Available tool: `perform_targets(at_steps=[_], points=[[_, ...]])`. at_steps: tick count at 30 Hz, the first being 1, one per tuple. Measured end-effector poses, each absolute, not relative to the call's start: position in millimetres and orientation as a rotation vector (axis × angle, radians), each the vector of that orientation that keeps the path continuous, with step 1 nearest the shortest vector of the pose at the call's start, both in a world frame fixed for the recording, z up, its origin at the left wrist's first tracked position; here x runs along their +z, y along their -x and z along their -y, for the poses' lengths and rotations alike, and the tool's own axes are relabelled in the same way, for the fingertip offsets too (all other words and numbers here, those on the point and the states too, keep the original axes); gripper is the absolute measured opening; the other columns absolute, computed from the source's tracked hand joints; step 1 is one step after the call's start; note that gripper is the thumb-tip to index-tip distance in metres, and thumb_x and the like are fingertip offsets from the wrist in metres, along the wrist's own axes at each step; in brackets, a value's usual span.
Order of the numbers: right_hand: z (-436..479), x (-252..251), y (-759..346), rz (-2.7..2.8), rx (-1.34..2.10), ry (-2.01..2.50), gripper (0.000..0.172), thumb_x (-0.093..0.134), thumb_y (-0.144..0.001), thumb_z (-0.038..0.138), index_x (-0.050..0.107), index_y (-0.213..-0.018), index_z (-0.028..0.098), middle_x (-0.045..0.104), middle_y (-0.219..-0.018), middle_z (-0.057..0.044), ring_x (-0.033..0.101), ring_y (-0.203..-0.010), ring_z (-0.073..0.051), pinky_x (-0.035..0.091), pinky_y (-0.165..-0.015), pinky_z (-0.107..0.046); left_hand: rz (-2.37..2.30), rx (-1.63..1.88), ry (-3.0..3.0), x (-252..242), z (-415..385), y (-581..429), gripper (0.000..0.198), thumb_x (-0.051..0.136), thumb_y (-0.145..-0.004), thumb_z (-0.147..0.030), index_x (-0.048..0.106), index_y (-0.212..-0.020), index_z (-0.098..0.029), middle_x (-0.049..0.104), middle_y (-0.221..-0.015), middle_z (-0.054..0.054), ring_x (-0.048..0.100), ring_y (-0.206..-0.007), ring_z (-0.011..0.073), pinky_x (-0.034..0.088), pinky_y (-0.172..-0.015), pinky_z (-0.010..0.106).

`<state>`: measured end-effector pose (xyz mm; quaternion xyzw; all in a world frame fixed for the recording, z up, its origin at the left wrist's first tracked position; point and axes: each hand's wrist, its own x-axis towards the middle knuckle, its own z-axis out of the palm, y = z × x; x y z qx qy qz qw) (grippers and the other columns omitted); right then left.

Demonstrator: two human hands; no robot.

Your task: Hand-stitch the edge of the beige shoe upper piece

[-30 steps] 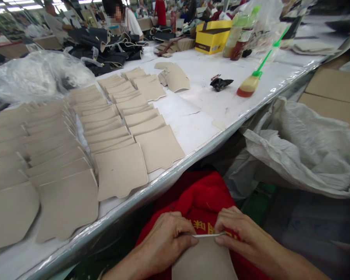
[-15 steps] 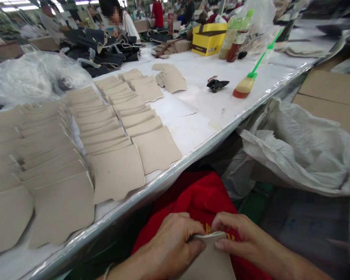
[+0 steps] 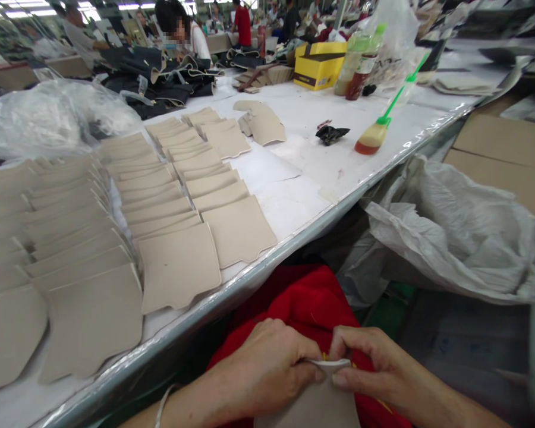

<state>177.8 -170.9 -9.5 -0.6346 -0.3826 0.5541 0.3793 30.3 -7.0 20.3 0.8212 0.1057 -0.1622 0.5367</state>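
Over my lap, which is covered by red cloth (image 3: 303, 297), I hold a beige leather piece (image 3: 323, 401) by its upper edge. My left hand (image 3: 276, 365) pinches that edge between thumb and fingers. Close beside it, my right hand (image 3: 370, 362) pinches the same edge near its right corner. The edge between my fingertips looks pale and slightly curved. Lower down, the piece runs out of the picture. On the table to my left, similar beige leather pieces (image 3: 178, 267) lie overlapping in several rows.
The white-covered table (image 3: 312, 202) has a shiny edge running diagonally before me. On it are a squeeze bottle with a green spout (image 3: 372, 135), black crumpled scrap (image 3: 332, 135), a yellow box (image 3: 320, 65) and clear plastic (image 3: 57, 116). A white sack (image 3: 459, 232) stands at right.
My left hand has shifted slightly right, closer to my right hand along the edge. Both hands still pinch the leather piece. The view has tilted a little.
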Motion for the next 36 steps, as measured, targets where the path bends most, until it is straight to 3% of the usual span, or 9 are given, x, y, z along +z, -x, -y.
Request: perform_targets(at_steps=[8,13,17,22,29,31,34,36], points=[[175,-13,-179,0.997,1.305,1.648,0.026,0.065,-0.089,0.04,0.062,-0.075,0.018,0.056,-0.07,0.003,0.047,-0.068,-0.015,0.031,-0.063,-0.026,-0.273,-0.281,-2.03,15,13,-24,0.029,0.06,-0.084,-0.016,0.044,-0.06,-0.017,0.028,-0.054,-0.008,0.025,-0.051,0.007,0.016,-0.051,0.024],[174,-12,-179,1.121,1.201,1.593,0.035,0.061,-0.096,0.049,0.061,-0.076,0.02,0.058,-0.075,0.003,0.05,-0.07,-0.014,0.032,-0.065,-0.027,-0.193,-0.363,-2.166,26,9,-31,0.028,0.056,-0.092,-0.025,0.049,-0.065,-0.019,0.034,-0.056,-0.007,0.023,-0.051,0.009,0.014,-0.051,0.026],[177,-12,-178,1.177,1.15,1.588,0.033,0.06,-0.097,0.044,0.058,-0.075,0.02,0.057,-0.075,0.003,0.051,-0.071,-0.014,0.033,-0.065,-0.027,-0.144,-0.399,-2.155,31,10,-36,0.037,0.057,-0.095,-0.026,0.044,-0.061,-0.017,0.024,-0.056,-0.007,0.018,-0.053,0.0099,0.014,-0.052,0.027],[180,-15,-176,1.207,1.137,1.558,0.034,0.061,-0.098,0.044,0.058,-0.073,0.02,0.058,-0.074,0.003,0.052,-0.071,-0.014,0.033,-0.065,-0.027,-0.094,-0.347,-2.0,18,10,-32,0.036,0.058,-0.094,-0.021,0.042,-0.062,-0.017,0.024,-0.06,-0.007,0.026,-0.055,0.0077,0.02,-0.053,0.023],[179,-11,-179,1.297,1.103,1.632,0.036,0.056,-0.1,0.048,0.064,-0.077,0.021,0.059,-0.076,0.001,0.055,-0.072,-0.015,0.037,-0.066,-0.027,-0.227,-0.334,-1.99,18,3,-16,0.021,0.061,-0.09,-0.021,0.056,-0.07,-0.019,0.04,-0.058,-0.009,0.035,-0.055,0.0061,0.022,-0.053,0.019],[181,-11,-179,1.38,1.088,1.683,0.029,0.055,-0.1,0.046,0.066,-0.087,0.023,0.063,-0.084,0.0,0.058,-0.08,-0.017,0.041,-0.072,-0.028,-0.276,-0.337,-2.049,20,4,-13,0.025,0.06,-0.09,-0.02,0.053,-0.066,-0.018,0.036,-0.055,-0.009,0.032,-0.052,0.0061,0.02,-0.051,0.02],[181,-12,-173,1.578,1.002,1.786,0.024,0.056,-0.101,0.041,0.064,-0.116,0.025,0.066,-0.111,-0.006,0.059,-0.108,-0.024,0.043,-0.096,-0.035,-0.29,-0.347,-2.107,19,7,-14,0.027,0.059,-0.09,-0.02,0.052,-0.064,-0.017,0.037,-0.055,-0.008,0.034,-0.051,0.0062,0.02,-0.05,0.021],[177,-11,-167,1.696,0.929,1.838,0.022,0.051,-0.102,0.035,0.063,-0.116,0.023,0.067,-0.114,-0.008,0.059,-0.111,-0.026,0.041,-0.103,-0.04,-0.283,-0.35,-2.124,18,10,-15,0.028,0.06,-0.091,-0.024,0.052,-0.065,-0.017,0.038,-0.055,-0.007,0.035,-0.051,0.0065,0.021,-0.05,0.021]])
